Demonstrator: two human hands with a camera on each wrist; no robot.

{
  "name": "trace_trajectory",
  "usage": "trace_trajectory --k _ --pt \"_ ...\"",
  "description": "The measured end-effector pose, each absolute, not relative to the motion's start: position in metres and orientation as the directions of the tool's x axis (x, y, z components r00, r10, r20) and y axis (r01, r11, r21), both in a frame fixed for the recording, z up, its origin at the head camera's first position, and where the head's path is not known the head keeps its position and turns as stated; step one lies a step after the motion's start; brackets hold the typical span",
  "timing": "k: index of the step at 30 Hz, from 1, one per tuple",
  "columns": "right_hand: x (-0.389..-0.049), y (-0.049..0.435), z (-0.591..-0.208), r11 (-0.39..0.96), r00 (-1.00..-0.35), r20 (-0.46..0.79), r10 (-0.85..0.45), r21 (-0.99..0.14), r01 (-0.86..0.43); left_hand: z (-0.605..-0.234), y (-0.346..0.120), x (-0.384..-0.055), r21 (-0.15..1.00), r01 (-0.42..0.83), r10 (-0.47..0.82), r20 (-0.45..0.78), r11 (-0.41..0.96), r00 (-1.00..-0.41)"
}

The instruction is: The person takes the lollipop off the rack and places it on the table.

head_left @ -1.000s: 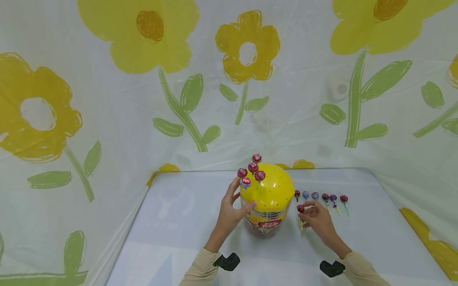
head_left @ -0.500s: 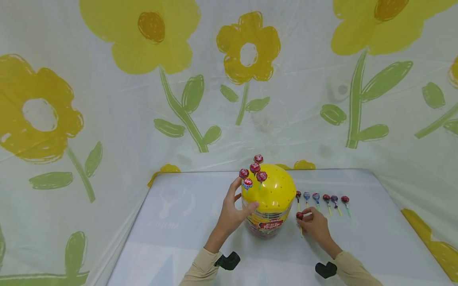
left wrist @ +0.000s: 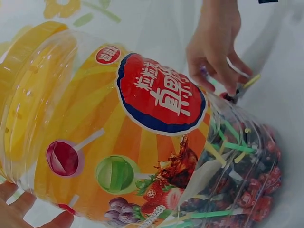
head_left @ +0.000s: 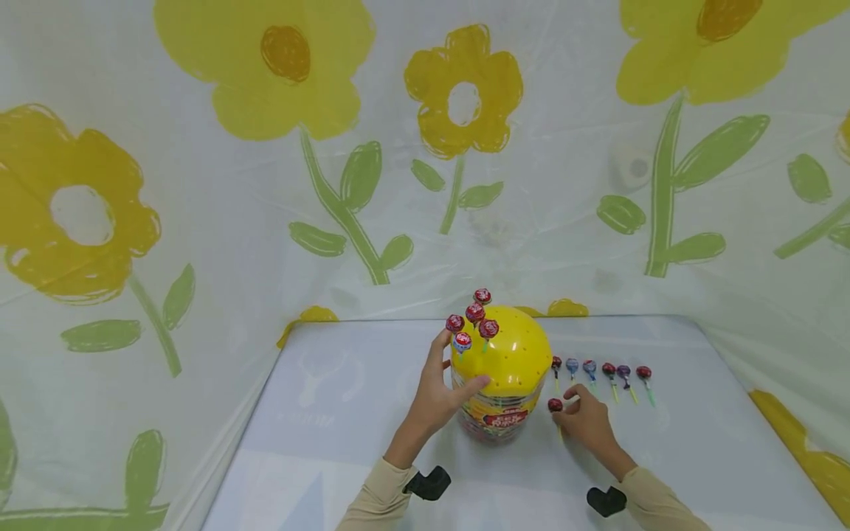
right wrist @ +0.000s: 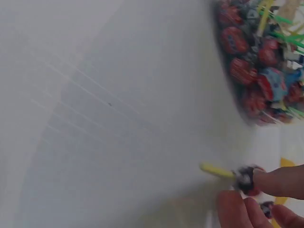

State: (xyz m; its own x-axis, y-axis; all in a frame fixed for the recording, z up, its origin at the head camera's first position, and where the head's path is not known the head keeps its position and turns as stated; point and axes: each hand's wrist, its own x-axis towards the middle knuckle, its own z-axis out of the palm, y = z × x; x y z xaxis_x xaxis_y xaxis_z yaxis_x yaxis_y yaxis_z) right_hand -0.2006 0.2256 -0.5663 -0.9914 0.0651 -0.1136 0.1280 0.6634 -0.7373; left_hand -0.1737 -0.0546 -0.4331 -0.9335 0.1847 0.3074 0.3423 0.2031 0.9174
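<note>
A clear plastic jar (left wrist: 114, 128) with a domed yellow lid (head_left: 521, 350) stands on the table, many wrapped lollipops showing through its lower wall. My left hand (head_left: 433, 402) holds the lid's left side, thumb across the front and fingers behind. Several lollipops (head_left: 488, 329) stick up from the lid's left part, their sticks in its small holes. To the right of the jar, my right hand (head_left: 587, 422) pinches a dark red lollipop (head_left: 555, 405) by its wrapped head between thumb and finger. In the right wrist view its yellow stick (right wrist: 216, 170) points away from the fingertips.
Behind the right hand, several lollipops (head_left: 589, 366) lie in a row on the white table (head_left: 319, 442), heads toward the back. A white cloth (head_left: 558, 243) printed with yellow flowers hangs behind the table and along its sides.
My right hand has brought the lollipop slightly down toward the near side of the table. The left hand keeps its hold on the lid, and the view shifts a little.
</note>
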Motion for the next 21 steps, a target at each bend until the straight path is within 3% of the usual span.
trace_trajectory --k 3,10,21 --pt "-0.201 0.232 -0.556 0.655 -0.993 -0.105 0.053 -0.747 0.115 -0.417 -0.053 -0.165 0.919 0.332 0.196 0.293 0.213 -0.936" --pt "-0.206 0.248 -0.517 0.587 -0.999 -0.040 -0.005 -0.809 0.029 -0.421 -0.053 -0.169 0.913 0.340 0.191 0.301 0.225 -0.934" --pt "-0.211 0.254 -0.449 0.573 -0.987 0.130 -0.096 -0.804 -0.162 -0.465 -0.053 -0.191 0.896 0.392 0.160 0.364 0.211 -0.918"
